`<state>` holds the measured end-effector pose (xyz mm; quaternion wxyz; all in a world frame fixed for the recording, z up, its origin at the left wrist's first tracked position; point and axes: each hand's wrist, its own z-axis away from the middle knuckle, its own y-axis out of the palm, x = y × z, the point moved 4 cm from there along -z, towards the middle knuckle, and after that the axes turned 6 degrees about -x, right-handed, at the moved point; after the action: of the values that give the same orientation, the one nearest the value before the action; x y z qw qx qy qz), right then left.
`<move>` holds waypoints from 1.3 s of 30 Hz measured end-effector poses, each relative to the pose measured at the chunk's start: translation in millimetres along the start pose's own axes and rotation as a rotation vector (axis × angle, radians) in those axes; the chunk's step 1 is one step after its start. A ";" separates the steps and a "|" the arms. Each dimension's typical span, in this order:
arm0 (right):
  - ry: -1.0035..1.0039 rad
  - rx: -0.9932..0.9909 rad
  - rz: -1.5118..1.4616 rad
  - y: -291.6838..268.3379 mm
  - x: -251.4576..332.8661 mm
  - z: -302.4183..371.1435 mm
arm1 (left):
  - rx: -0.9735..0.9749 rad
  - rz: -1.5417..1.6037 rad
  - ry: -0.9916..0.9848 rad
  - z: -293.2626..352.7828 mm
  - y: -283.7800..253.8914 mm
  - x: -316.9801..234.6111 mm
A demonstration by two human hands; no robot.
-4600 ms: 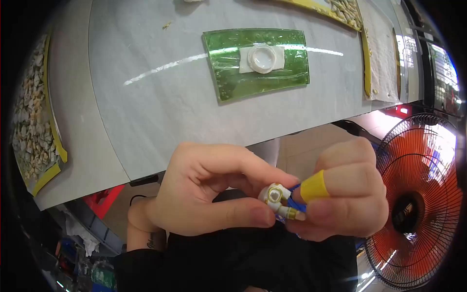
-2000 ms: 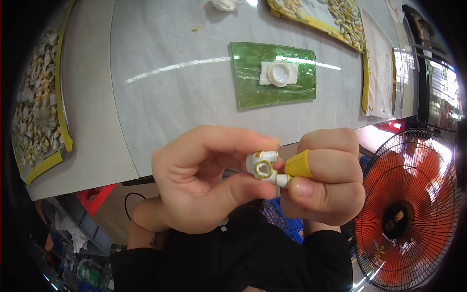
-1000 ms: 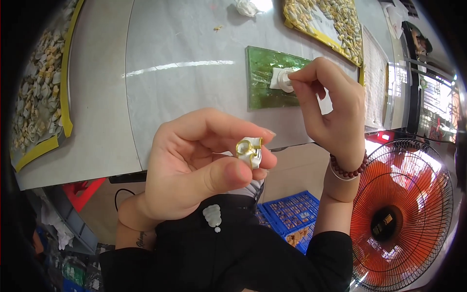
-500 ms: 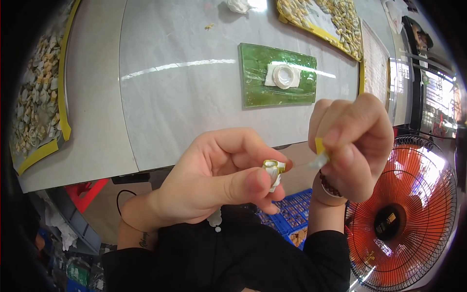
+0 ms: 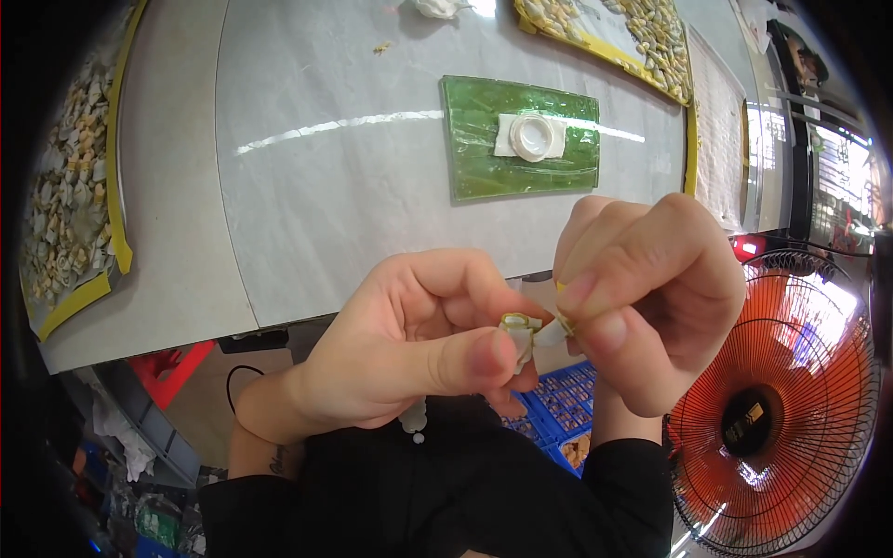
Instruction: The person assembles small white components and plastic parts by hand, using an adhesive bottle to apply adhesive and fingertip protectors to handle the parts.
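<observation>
My left hand point(image 5: 409, 344) is closed, pinching a small white piece with a yellow-green rim point(image 5: 519, 337) between thumb and fingers. Beside it, my right hand point(image 5: 651, 307) pinches a small whitish strip-like piece point(image 5: 553, 335) with a bit of yellow at its top. The strip's near end meets or nearly meets the rimmed piece; whether they touch is hard to tell. Beyond my hands, on the grey table point(image 5: 316, 205), lies a green glassy slab point(image 5: 474, 172). A small round white dish point(image 5: 532, 139) rests on it over a folded white pad point(image 5: 504, 136).
Yellow-edged trays full of small pale pieces stand at the left point(image 5: 70, 186) and far right point(image 5: 665, 74). A crumpled white wad point(image 5: 437, 7) lies at the far edge. An orange fan point(image 5: 781, 372) stands at my right. Blue crates point(image 5: 558, 409) sit below the table.
My right hand has moved left and slightly down, bringing the whitish strip against or close to the rimmed piece. My left hand stays nearly in place. The view has shifted a little.
</observation>
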<state>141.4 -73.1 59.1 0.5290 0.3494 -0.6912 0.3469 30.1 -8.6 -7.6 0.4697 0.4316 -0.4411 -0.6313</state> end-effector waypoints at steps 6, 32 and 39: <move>-0.030 0.008 0.096 0.7 2.4 1.6 | -0.008 0.003 -0.011 0.2 -0.9 -1.5; -0.136 -0.095 0.258 11.0 6.5 15.8 | -0.028 -0.164 0.276 0.5 2.6 -5.1; -0.194 -0.121 0.243 16.0 6.4 17.0 | -0.183 -0.515 0.433 6.7 12.5 -15.2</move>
<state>118.2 -80.0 60.2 0.4337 0.2627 -0.7959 0.3308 29.1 5.1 8.1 0.4145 0.6089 -0.1494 -0.6596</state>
